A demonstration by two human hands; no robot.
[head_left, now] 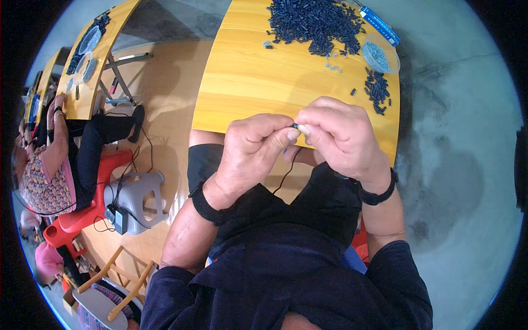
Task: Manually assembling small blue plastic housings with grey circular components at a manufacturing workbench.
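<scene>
The left hand (256,146) and right hand (344,132) pinch a small dark piece (294,126) between their fingertips — seemingly unfinished. At two o'clock from them lies a small dark heap (377,91), perhaps those done, just below a clear bowl (393,59) of pale bits (375,56). At twelve o'clock the worktop (247,77) carries a far larger dark pile (316,22) — probably most remains.

A hand could slide over the left side of the table (231,77). The big pile (313,22) blocks the far middle. The bowl (391,61) and small pile (377,88) block the right.
</scene>
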